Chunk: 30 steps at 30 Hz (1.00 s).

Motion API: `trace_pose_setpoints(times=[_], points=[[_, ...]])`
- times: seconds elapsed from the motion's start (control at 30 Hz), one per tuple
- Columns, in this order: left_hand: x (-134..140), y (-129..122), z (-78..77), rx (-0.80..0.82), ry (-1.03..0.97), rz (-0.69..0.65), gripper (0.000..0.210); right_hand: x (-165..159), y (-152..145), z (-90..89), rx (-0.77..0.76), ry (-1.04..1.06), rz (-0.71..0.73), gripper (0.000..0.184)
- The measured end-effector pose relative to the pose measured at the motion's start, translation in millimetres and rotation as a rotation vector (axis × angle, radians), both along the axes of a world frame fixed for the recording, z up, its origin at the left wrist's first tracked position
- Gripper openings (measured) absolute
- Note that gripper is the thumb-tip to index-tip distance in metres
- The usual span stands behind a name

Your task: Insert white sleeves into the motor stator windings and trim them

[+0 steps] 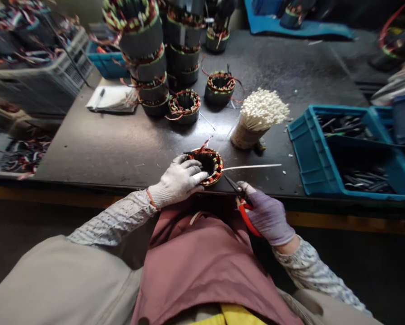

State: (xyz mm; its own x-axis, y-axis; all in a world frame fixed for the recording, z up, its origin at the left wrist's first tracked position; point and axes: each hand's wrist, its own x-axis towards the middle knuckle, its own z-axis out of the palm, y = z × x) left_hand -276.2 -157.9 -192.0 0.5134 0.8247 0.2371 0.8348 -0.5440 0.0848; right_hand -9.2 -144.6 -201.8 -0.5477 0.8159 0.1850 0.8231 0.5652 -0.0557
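At the table's front edge sits a motor stator (219,169) with orange-red windings around its rim. My left hand (184,178), in a white glove, is closed on its left side, fingers over the rim and into the bore. From the right side of the stator a white cable tie (253,167) sticks out to the right. My right hand (268,214), in a pale purple glove, grips red-handled pliers (245,212). Their dark jaws point up and left, just below the tie and close to the stator. Whether the jaws touch anything, I cannot tell.
Behind the stator stands a bundle of white ties (265,108) in a brown holder. Several stacked stators (148,72) rise at the back left, near white cloths (112,98). A blue bin (302,144) with dark pieces is at right; a grey crate (58,74) is at left.
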Motion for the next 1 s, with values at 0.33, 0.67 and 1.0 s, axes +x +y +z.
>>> trace_pose_setpoints(times=[0.33,0.67,1.0], points=[[-16,9,3.0,-0.038,-0.003,-0.113,0.033,3,25,-5.9,-0.150,0.102,0.039,0.044],[-39,23,8.0,-0.130,-0.016,-0.258,0.030,-24,58,15.5,-0.266,-0.010,-0.019,0.046],[15,-4,47.6,-0.209,0.234,0.018,0.057,8,61,-12.6,-0.344,0.209,-0.022,0.044]])
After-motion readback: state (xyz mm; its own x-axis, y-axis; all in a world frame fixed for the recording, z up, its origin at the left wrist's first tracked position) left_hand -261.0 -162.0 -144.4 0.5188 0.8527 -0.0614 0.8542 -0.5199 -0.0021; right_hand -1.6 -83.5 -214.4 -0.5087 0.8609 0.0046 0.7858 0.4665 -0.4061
